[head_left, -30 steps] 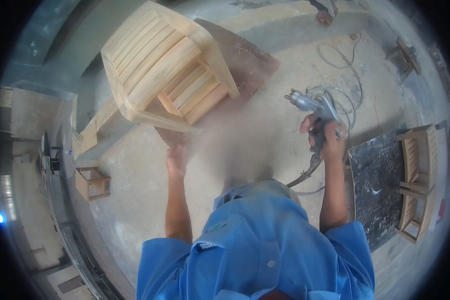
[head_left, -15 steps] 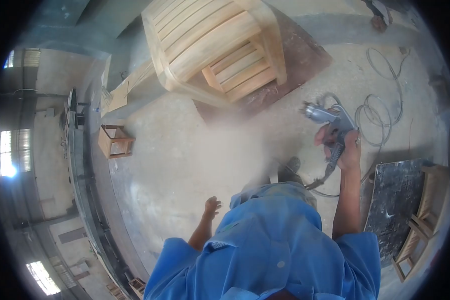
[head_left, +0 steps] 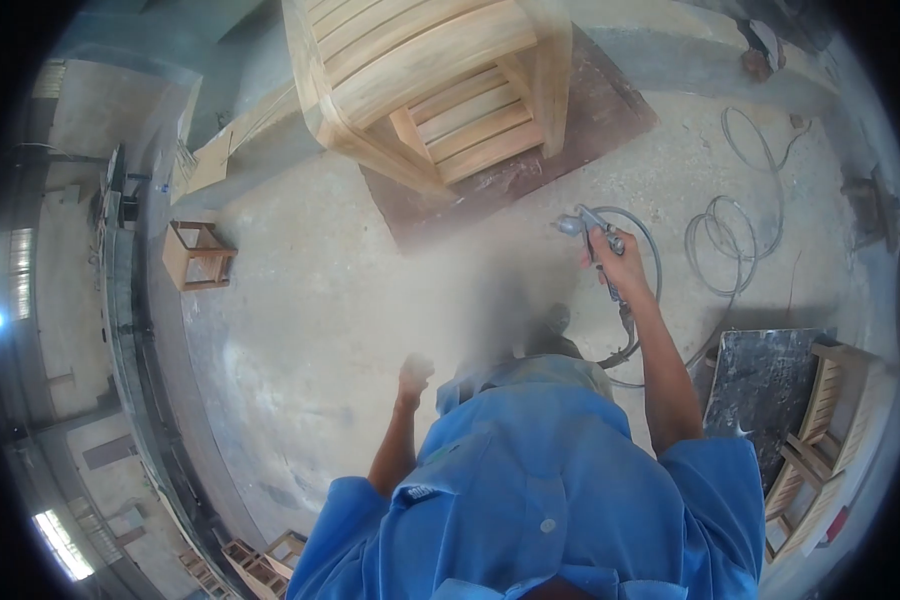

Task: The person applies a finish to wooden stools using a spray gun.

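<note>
My right hand (head_left: 618,264) is wrapped around the grip of a metal spray gun (head_left: 596,232), which points left, toward the middle of the floor. A hose (head_left: 656,270) curves from the gun back down toward my legs. Away from any object, my left hand (head_left: 415,378) hangs at my left side, its fingers loosely curled and apart, slightly blurred, with nothing in them. In front of me a slatted wooden chair (head_left: 425,75) stands on a dark reddish board (head_left: 410,222). Pale haze hangs between the chair and my body, partly veiling my legs.
Coils of hose (head_left: 727,240) lie on the floor at right. A dark panel (head_left: 765,385) and a slatted wooden piece (head_left: 820,420) stand at lower right. To the left are a small wooden frame stool (head_left: 200,256) and a long dark ledge (head_left: 125,300). Another person's hand (head_left: 757,65) shows at top right.
My right hand has moved left and slightly up with the spray gun, turning it. My left hand has risen a little. The view has shifted slightly.
</note>
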The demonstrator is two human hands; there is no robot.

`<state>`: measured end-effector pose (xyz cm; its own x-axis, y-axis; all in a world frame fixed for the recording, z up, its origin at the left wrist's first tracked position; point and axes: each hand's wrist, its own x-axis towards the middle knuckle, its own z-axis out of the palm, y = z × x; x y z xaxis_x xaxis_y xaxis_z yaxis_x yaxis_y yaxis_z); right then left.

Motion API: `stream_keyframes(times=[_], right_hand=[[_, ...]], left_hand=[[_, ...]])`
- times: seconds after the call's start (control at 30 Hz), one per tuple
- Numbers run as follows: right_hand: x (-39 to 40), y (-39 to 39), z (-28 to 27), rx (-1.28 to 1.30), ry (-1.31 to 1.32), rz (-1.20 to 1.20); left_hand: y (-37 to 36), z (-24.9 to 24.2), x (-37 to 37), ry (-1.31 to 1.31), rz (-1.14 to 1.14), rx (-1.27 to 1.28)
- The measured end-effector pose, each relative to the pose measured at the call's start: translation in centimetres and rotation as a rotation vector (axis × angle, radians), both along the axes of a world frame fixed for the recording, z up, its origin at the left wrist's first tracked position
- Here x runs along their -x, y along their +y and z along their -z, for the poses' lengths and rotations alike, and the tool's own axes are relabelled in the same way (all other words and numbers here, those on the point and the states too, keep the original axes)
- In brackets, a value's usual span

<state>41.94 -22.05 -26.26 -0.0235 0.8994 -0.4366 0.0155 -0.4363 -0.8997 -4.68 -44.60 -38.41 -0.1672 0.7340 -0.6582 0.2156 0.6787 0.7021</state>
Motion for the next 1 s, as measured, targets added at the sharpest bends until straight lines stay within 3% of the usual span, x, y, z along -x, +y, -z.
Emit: stream_keyframes(times=[0.07,0.13,0.27,0.37,0.43,0.6,0.63,0.7,0.73,0.83,0.87,1.0], right_hand=[[-0.3,-0.4,1.5,0.02,-0.127,-0.075],[0.9,-0.9,2.7,-0.185,-0.199,-0.115],[5.1,-1.6,-1.3,-0.425,-0.271,-0.235],[7.1,-1.1,-8.6,-0.749,-0.238,-0.278],[6.4,-1.1,-17.6,-0.856,-0.171,-0.325],[2.9,-2.3,-30.3,-1.345,-0.29,-0.102],[2.3,-2.8,-31.6,-1.316,-0.32,-0.068],[0.9,-4.2,-33.2,-1.252,-0.381,0.009],[0.1,-4.8,-33.4,-1.176,-0.403,0.009],[-2.2,-6.4,-34.7,-0.895,-0.428,-0.009],[-2.5,-6.6,-35.1,-0.765,-0.401,-0.019],[-2.8,-5.3,-35.0,-0.807,-0.537,0.158]], left_hand=[[-1.7,0.9,-0.2,-0.045,-0.068,0.055],[-2.8,0.9,-0.6,0.019,-0.13,0.18],[-2.9,0.2,-1.2,0.08,-0.226,0.331],[-1.4,0.4,-1.9,0.067,-0.27,0.283],[-0.5,0.6,-2.5,0.049,-0.256,0.208],[6.4,2.5,-3.9,-0.01,-0.149,-0.152],[8.7,4.7,-3.6,0.085,-0.152,-0.33],[14.6,4.4,-3.9,0.179,-0.131,-0.609],[18.5,0.0,-5.3,0.175,-0.106,-0.715],[27.6,-9.3,-9.3,0.036,-0.153,-0.883],[29.6,-10.6,-10.2,-0.028,-0.181,-0.94],[34.3,-12.8,-12.0,0.013,-0.022,-0.947]])
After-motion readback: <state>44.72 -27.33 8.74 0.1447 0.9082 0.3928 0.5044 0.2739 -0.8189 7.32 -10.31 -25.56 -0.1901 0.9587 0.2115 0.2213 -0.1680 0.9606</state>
